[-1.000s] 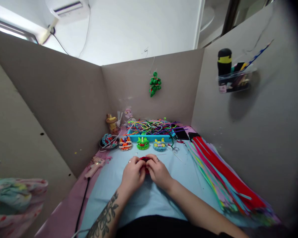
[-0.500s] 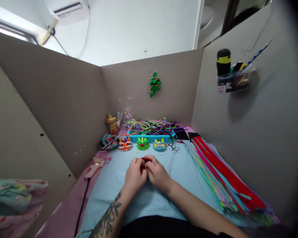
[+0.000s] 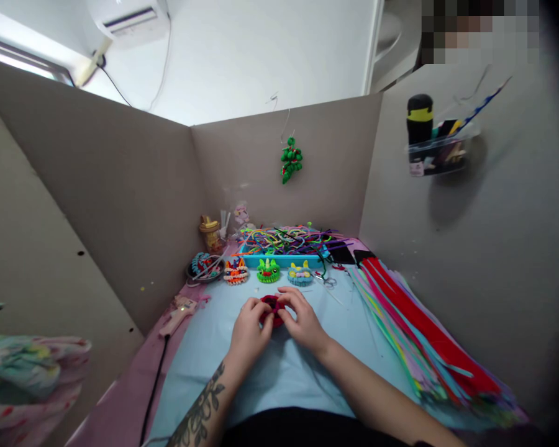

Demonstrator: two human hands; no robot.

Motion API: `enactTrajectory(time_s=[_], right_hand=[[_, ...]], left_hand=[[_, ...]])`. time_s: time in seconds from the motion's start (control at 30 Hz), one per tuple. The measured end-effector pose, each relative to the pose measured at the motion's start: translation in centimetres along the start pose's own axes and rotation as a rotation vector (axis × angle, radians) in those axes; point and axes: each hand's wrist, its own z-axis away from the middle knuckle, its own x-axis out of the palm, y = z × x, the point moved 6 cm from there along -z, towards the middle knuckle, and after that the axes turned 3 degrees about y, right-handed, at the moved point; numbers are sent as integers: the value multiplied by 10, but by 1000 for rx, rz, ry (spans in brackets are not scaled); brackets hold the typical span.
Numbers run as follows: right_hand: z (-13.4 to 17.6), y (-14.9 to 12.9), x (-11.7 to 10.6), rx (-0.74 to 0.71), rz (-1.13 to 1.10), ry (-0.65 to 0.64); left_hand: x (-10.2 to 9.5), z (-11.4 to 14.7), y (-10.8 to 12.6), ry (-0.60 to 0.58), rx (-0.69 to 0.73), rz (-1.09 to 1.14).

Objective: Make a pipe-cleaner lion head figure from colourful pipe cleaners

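Note:
A dark red ring-shaped piece, seemingly of pipe cleaners (image 3: 271, 302), is between my hands above the blue cloth (image 3: 302, 385). My left hand (image 3: 251, 328) grips its left side, thumb and fingers closed on the rim. On the right side, my right hand (image 3: 302, 320) pinches it with thumb and fingertips. Beyond the hands stand three small pipe-cleaner animal heads: an orange and white one (image 3: 235, 273), a green one (image 3: 268, 271) and a light blue and yellow one (image 3: 300, 274). Fingers hide part of the red piece.
Behind is a blue tray (image 3: 284, 261) heaped with coloured pipe cleaners. Scissors (image 3: 326, 281) lie right of centre. Long pipe-cleaner bundles (image 3: 419, 323) cover the right side. A pink glue gun (image 3: 177, 315) with a black cord and a dark bowl (image 3: 205, 270) are at left. Grey panels surround the table.
My hands have moved slightly apart and tilted the red ring, so its round opening shows more. A blurred-out person has appeared beyond the right panel.

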Motion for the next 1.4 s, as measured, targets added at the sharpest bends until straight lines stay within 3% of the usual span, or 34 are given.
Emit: enactTrajectory(time_s=[0.17, 0.4, 0.87, 1.2, 1.4], right_hand=[[1, 13, 0, 138, -166, 23], [0, 14, -2, 161, -86, 31], [-3, 3, 0, 43, 64, -37], [1, -15, 7, -150, 193, -114], [6, -9, 10, -171, 307, -69]], left_hand=[[2, -1, 2, -10, 33, -108], [5, -7, 3, -84, 28, -255], [8, -7, 3, -124, 63, -243], [13, -1, 2, -46, 84, -296], [8, 0, 2, -4, 66, -201]])
